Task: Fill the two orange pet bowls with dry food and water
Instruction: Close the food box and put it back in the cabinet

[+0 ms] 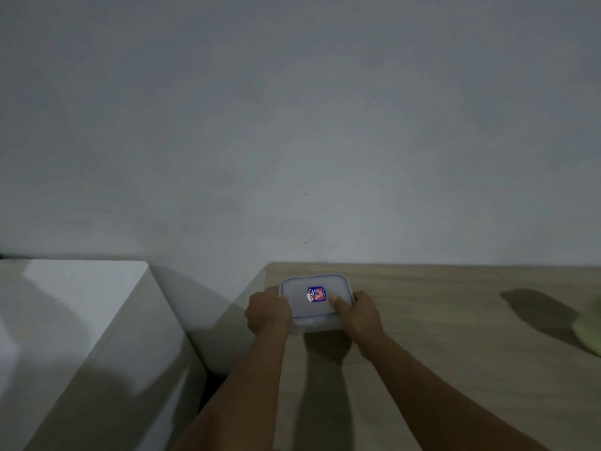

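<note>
A clear plastic food container (313, 289) with a blue-edged lid and a small red-and-blue sticker sits at the far left corner of a wooden table (439, 336), close to the wall. My left hand (268, 312) grips its left side. My right hand (359, 315) grips its right side, with the thumb lying on top of the lid. The lid is on, and what is inside is hidden. No orange pet bowl is in view.
A white cabinet or appliance (81, 320) stands to the left, with a dark gap between it and the table. A plain grey wall (292, 125) fills the upper view. A blurred pale green object (590, 327) lies at the table's right edge.
</note>
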Action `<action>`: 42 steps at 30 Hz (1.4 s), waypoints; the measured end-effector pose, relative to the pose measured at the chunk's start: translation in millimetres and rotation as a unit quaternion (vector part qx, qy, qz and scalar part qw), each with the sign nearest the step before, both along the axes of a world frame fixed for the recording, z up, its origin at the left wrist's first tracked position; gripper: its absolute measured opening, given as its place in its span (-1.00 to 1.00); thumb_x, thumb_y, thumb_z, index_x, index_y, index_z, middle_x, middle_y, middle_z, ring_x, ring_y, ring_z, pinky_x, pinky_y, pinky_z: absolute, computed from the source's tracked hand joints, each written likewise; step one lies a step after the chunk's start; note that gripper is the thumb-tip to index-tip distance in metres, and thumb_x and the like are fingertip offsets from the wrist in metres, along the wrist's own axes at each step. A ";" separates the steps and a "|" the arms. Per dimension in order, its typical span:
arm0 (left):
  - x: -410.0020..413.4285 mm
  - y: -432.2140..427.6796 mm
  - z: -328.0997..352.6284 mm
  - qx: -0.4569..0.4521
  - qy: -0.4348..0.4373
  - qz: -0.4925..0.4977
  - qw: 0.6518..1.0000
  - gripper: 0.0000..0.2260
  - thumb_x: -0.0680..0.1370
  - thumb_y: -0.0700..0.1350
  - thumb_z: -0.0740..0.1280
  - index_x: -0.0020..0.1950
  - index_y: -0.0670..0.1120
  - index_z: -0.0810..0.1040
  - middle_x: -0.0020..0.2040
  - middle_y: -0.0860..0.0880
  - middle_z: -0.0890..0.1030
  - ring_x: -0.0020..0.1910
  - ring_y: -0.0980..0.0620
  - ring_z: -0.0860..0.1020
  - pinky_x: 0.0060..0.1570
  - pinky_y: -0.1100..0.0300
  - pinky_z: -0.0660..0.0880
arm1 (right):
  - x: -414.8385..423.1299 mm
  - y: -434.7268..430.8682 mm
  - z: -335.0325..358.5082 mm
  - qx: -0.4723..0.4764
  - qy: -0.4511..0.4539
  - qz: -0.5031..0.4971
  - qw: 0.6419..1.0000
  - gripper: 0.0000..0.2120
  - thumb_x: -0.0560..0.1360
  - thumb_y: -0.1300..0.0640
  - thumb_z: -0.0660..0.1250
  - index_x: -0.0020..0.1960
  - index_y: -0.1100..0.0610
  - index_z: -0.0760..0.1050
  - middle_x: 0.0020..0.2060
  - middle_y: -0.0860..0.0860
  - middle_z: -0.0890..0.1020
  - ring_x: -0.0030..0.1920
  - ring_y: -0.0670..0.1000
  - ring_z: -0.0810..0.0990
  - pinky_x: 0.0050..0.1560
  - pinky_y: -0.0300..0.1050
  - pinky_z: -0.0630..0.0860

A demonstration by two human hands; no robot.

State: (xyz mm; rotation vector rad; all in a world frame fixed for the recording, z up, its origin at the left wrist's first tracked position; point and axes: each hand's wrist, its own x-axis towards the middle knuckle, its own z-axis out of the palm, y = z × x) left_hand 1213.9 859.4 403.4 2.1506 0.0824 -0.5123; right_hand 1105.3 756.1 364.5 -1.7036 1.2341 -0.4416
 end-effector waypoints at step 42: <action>-354.4 221.8 -91.1 -0.243 0.169 0.039 0.954 -0.73 0.55 -0.09 0.35 0.22 -0.02 0.42 0.03 -0.08 0.55 -0.06 -0.02 0.56 -0.21 0.11 0.53 | -340.2 215.7 -49.9 0.267 -0.096 -0.113 0.952 -0.78 0.55 0.02 0.37 0.03 0.11 0.39 0.07 0.16 0.54 0.07 0.22 0.59 0.02 0.24 0.63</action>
